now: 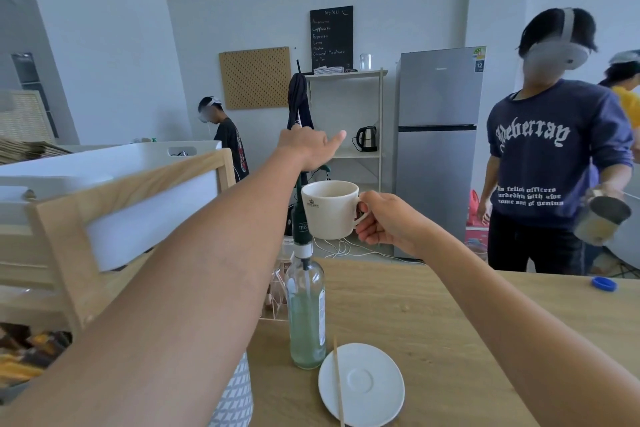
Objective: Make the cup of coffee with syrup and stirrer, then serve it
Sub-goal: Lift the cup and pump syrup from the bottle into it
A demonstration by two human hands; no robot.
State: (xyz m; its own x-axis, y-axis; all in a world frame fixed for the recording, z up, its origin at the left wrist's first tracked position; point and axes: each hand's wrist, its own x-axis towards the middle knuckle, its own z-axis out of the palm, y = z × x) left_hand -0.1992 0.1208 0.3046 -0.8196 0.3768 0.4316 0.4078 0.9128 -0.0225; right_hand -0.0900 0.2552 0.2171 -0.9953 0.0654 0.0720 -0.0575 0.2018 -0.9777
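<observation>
A: Where's the cup?
B: White cup (330,210) is up in the air, over the far edge of the desk (433,315). Right hand (384,224) has it by the handle, fingers wrapped round, cup upright. Can't see what's inside.
A: Left hand?
B: Left hand (308,147) is on top of the syrup bottle (306,305), pressing on the pump head w/ palm down, index finger sticking out. The cup sits right next to the green pump neck, under the spout side.
A: Bottle itself?
B: Clear glass, pale greenish liquid, standing upright on the desk near the left edge.
A: Stirrer?
B: Thin wooden stirrer (337,381) lies across the left part of the white saucer (362,383), at the near edge of the desk, just beside the bottle's base.
A: Anything else on there?
B: Blue cap (604,283) by the far right edge.
</observation>
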